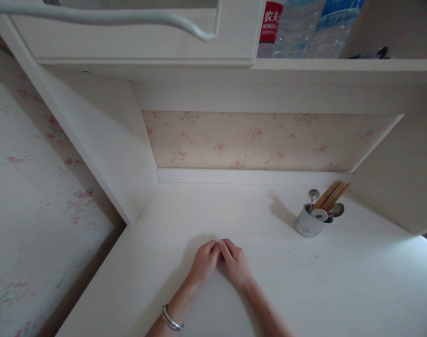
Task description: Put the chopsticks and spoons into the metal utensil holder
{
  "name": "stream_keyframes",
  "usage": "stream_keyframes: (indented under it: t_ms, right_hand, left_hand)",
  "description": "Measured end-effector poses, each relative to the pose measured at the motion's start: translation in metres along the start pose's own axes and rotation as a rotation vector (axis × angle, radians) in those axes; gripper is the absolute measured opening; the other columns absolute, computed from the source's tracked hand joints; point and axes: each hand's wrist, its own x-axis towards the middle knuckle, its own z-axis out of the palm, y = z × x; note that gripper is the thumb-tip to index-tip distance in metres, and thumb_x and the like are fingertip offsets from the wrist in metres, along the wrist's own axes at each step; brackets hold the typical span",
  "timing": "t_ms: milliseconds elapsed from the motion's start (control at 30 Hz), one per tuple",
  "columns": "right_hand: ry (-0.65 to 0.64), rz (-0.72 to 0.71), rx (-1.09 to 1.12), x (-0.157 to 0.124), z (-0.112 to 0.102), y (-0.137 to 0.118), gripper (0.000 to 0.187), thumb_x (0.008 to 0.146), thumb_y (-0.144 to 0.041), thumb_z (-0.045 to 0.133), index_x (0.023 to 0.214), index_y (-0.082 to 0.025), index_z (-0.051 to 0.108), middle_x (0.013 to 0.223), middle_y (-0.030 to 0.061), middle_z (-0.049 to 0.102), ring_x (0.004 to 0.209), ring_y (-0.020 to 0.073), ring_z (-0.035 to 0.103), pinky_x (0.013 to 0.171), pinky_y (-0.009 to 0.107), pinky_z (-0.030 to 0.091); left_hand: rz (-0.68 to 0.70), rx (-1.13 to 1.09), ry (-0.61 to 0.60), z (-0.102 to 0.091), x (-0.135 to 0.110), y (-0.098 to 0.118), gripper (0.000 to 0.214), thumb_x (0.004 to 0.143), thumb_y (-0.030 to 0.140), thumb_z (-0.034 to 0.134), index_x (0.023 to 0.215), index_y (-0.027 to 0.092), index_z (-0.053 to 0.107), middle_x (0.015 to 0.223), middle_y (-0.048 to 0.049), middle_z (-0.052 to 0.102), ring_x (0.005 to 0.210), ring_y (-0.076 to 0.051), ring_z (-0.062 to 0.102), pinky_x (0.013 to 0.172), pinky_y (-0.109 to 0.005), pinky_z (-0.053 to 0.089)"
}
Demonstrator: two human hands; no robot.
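Note:
My left hand (205, 260) rests on the white tabletop (164, 210), its fingers curled closed and a silver bangle (172, 319) on the wrist. Against it, my right hand (235, 263) is also closed, and the two meet at the thumbs and fingertips. Nothing shows in either one, though the palms are turned out of sight. To the right and farther back stands a white utensil holder (306, 224) with a perforated side. Wooden chopsticks (331, 194), metal spoons (337, 209) and a white round-ended spoon (319, 215) stick up out of it.
A white cabinet door with a curved handle (129, 18) hangs overhead at left. Plastic water bottles (298, 28) stand on the open shelf (305, 64) at upper right. White side panels (104, 131) and a floral-papered back wall (234, 140) enclose the table.

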Motion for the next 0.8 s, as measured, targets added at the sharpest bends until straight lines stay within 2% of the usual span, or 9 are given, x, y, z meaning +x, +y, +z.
stream_keyframes:
  t_ms: [433, 800]
  right_hand:
    - [0.007, -0.002, -0.016, 0.0006, 0.0018, 0.0018, 0.046, 0.096, -0.055, 0.038, 0.076, -0.020, 0.060, 0.063, -0.0012, 0.053, 0.061, 0.0154, 0.048, 0.059, 0.024, 0.037]
    - [0.005, -0.005, 0.007, 0.0042, 0.0001, 0.0037, 0.041, 0.096, -0.050, 0.041, 0.077, -0.019, 0.059, 0.065, -0.0017, 0.055, 0.062, 0.0137, 0.047, 0.059, 0.022, 0.036]
  left_hand:
    - [-0.008, -0.006, -0.008, 0.0005, 0.0022, 0.0014, 0.037, 0.089, 0.044, 0.039, 0.066, 0.019, 0.054, 0.067, -0.0020, 0.059, 0.068, -0.017, 0.051, 0.064, -0.027, 0.037]
    - [0.025, -0.008, -0.013, 0.0019, 0.0071, -0.0035, 0.037, 0.089, 0.043, 0.040, 0.066, 0.018, 0.054, 0.067, -0.0022, 0.059, 0.068, -0.017, 0.052, 0.064, -0.027, 0.037]
